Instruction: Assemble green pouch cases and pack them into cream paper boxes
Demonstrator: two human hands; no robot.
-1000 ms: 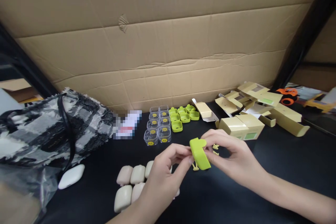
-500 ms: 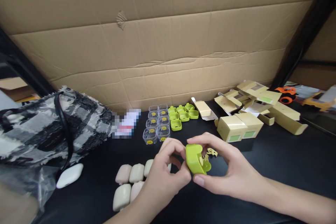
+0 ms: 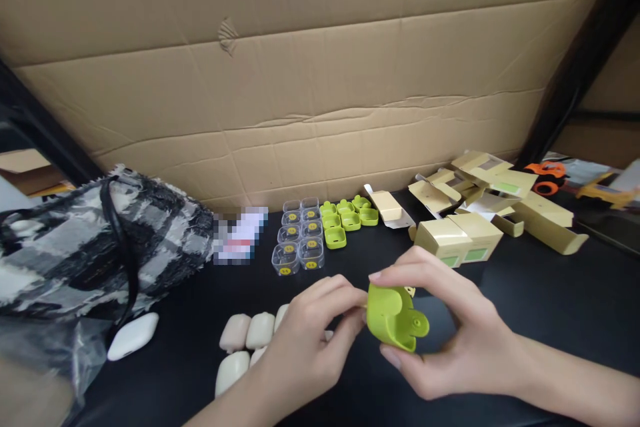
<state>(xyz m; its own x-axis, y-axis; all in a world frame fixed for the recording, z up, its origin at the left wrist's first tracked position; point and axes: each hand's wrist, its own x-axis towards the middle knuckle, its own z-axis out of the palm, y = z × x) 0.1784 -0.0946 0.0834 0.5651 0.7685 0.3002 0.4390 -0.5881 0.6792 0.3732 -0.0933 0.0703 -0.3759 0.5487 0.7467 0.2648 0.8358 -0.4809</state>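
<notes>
The right hand (image 3: 450, 333) cradles a lime-green soft silicone case (image 3: 395, 317) above the black tabletop (image 3: 525, 307), thumb beneath and forefinger over its rim, seemingly to steady it; the left hand (image 3: 305, 340) pinches its near edge with the fingertips, closed on it; behind, clear square plastic boxes (image 3: 299, 237) each hold a yellow smiley piece; more green cases (image 3: 347, 219) sit beside them; beige rounded cases (image 3: 247, 343) lie under the left wrist; yellow cardboard cartons (image 3: 460, 237) stand to the right, contents hidden.

I see bare black table (image 3: 525, 300) right of my hands; beige cases (image 3: 247, 347) crowd the left, cardboard boxes (image 3: 457, 240) behind.
</notes>
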